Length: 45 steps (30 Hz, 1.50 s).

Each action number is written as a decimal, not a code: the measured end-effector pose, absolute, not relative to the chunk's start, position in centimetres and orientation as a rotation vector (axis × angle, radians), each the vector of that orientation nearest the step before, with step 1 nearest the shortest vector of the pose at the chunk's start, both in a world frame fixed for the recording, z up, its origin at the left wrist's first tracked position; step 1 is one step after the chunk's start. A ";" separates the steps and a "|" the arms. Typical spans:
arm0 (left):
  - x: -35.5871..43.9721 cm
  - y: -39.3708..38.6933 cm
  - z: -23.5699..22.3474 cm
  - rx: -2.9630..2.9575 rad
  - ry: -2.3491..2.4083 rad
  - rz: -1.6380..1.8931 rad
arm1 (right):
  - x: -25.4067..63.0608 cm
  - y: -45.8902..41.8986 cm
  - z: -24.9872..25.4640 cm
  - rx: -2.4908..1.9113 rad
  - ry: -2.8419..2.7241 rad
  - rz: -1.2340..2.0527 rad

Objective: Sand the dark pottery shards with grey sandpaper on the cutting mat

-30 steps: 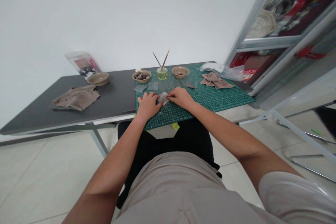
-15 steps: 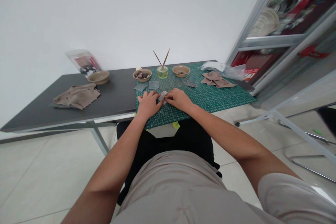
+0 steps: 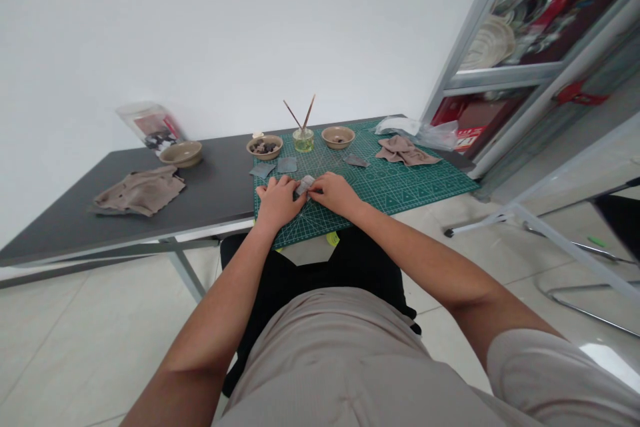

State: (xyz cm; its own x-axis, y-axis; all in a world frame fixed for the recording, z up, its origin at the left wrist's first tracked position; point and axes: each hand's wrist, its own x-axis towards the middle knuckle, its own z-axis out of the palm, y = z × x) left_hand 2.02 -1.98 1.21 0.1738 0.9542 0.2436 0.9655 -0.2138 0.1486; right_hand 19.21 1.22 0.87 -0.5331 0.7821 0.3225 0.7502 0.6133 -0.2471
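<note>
left hand (image 3: 276,203) and right hand (image 3: 334,192) sit closer together than a second ago, on the green cutting mat (image 3: 400,197). fingers of both clamp a small folded grey sheet (image 3: 305,185), now bunched tighter, held between the hands above the mat's near middle. around the hands: grey squares (image 3: 287,165) at 11 o'clock, a bowl of dark chunks (image 3: 265,147) beyond them, a glass jar (image 3: 303,140) with two sticks at 12, a shallow bowl (image 3: 338,137) at 1, a taupe cloth (image 3: 405,151) at 2.

Beyond the hands (image 3: 277,201) (image 3: 335,192), a glass jar (image 3: 303,141) between two bowls (image 3: 264,156) (image 3: 338,142) blocks the cutting mat (image 3: 420,190).
</note>
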 end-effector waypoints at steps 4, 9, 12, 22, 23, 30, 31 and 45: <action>1.9 -2.1 1.3 -2.378 -1.953 -0.438 | 18.1 2.1 0.8 -1.186 -2.463 0.095; 1.9 -2.1 1.3 -2.370 -1.929 -0.465 | 19.4 2.9 0.8 -1.318 -2.376 0.066; 2.0 -2.1 1.2 -2.372 -1.926 -0.460 | 20.1 1.9 0.7 -1.313 -2.377 0.082; 2.0 -2.3 1.3 -2.375 -1.934 -0.464 | 18.4 2.8 0.4 -1.289 -2.413 0.021; 2.0 -2.3 1.3 -2.373 -1.937 -0.462 | 18.7 3.0 0.4 -1.323 -2.389 0.017; 2.1 -2.3 1.5 -2.372 -1.960 -0.443 | 19.6 0.4 0.5 -1.340 -2.371 0.030; 2.1 -2.3 1.5 -2.373 -1.960 -0.447 | 19.3 0.1 0.5 -1.307 -2.395 0.040; 2.0 -2.2 1.2 -2.357 -1.959 -0.447 | 20.5 1.1 0.4 -1.369 -2.326 0.041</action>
State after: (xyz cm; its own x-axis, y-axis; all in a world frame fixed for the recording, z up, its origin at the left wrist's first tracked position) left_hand 2.04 -2.19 1.25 0.1587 0.9557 0.2481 0.9686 -0.1993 0.1484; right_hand 20.45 1.09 0.39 -0.4139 0.8385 0.3544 0.8255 0.5098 -0.2422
